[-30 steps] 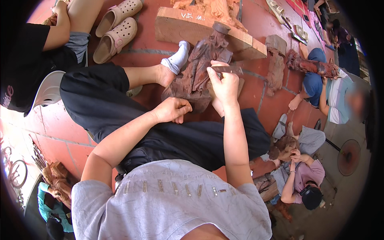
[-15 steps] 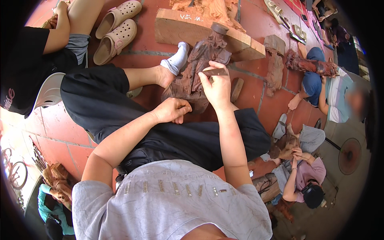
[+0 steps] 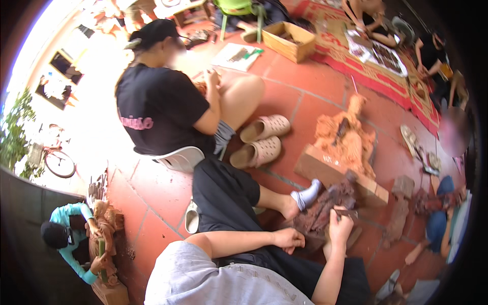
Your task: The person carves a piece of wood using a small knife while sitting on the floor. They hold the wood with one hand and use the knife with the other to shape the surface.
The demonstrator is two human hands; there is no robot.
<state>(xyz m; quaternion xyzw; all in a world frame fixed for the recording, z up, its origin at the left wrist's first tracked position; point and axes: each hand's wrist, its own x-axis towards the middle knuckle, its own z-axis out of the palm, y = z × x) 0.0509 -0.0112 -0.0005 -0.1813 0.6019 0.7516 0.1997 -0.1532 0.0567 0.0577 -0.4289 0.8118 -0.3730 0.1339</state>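
A dark reddish-brown carved wooden figure leans back on the tiled floor between my legs. Beside it rests a foot in a pale sock. My right hand is closed in a pinch on a flat dark brown strip, held against or just over the figure's lower part; contact is hard to judge. I cannot make out whether the strip is sandpaper or a blade. Near the figure's base, my left hand is curled closed over my dark trousers, and whatever its fingers may hold is hidden.
Behind the figure lies a lighter orange carving on a wooden block. Pale clogs stand left of it, near a seated person in black. Farther back are a wooden box and a red patterned mat.
My view has swung to the left, so the figure and both hands now appear lower and farther right. The right hand still holds the strip; the left stays curled near the base.
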